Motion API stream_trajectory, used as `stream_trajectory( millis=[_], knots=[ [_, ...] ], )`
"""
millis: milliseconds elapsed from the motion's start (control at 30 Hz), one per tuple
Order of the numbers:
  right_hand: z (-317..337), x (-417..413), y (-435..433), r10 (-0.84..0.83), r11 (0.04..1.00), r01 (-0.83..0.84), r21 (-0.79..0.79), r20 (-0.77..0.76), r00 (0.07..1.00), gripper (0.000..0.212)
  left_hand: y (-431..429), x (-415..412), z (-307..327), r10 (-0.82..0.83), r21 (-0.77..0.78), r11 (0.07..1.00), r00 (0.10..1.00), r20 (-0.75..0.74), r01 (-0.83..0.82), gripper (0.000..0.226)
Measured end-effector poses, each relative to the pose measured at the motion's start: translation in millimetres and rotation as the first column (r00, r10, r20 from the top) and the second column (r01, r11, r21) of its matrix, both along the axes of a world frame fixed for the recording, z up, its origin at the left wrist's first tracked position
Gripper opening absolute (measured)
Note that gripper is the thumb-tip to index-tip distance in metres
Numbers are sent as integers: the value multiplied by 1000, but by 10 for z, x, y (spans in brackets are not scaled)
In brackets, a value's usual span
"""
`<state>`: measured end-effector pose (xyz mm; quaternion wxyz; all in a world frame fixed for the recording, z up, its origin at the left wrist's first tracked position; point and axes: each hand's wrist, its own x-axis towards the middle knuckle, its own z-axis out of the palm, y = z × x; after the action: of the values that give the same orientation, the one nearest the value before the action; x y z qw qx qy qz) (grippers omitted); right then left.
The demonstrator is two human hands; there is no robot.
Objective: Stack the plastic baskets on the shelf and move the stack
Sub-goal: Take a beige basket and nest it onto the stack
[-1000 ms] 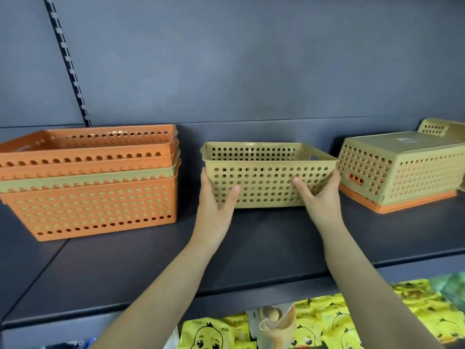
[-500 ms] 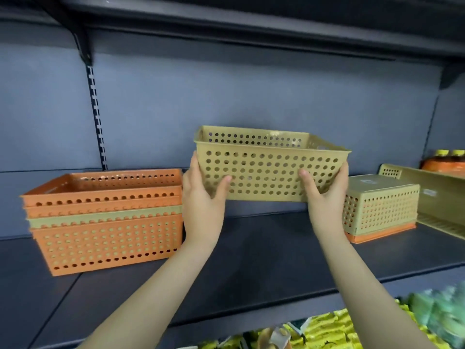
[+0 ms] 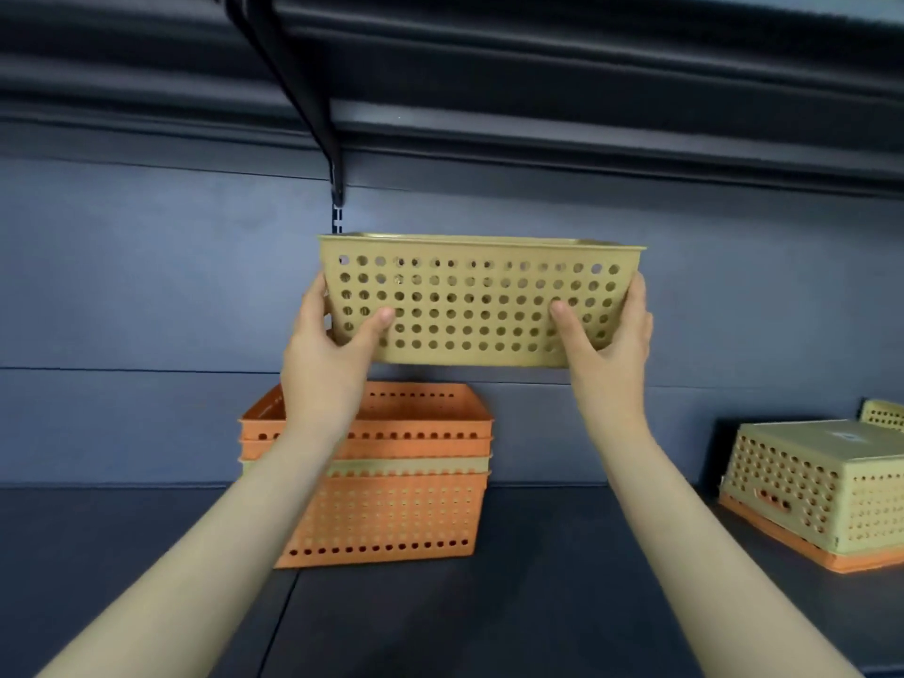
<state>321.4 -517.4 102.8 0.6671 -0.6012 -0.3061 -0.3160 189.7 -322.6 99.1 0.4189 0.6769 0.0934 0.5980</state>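
A tan perforated plastic basket hangs upright in the air, well above the dark shelf. My left hand grips its left end and my right hand grips its right end, thumbs on the front wall. Below and slightly left stands a nested stack of baskets, mostly orange with one tan rim showing in the middle. The held basket is above this stack and apart from it.
At the right an upside-down tan basket lies over an orange one on the shelf, with another tan basket edge behind it. An upper shelf and its black bracket run overhead, close above the held basket.
Both hands lifted the tan basket off the shelf and carried it up and toward the orange stack, which now sits beneath it.
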Motion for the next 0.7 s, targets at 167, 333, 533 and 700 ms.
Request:
stream_trajectory(
  millis=[167,333,533,700],
  knots=[
    [-18,-90,391,38,999,-38,-13,13,999,80,395,-215,-4,53,22,998,998,-38,-52,63],
    [-206,-134,687,90,996,-90,-13,1,996,63,733,-339,-161,39,25,999,997,-68,-37,59],
    [-524,-78,931,118,991,-122,-47,-80,990,77,1005,-363,-391,33,7,999,990,-137,-32,54],
    [-647,-13,1018,111,991,-118,-68,-98,989,77,1076,-304,-584,-14,-28,1000,992,-125,10,50]
  ],
)
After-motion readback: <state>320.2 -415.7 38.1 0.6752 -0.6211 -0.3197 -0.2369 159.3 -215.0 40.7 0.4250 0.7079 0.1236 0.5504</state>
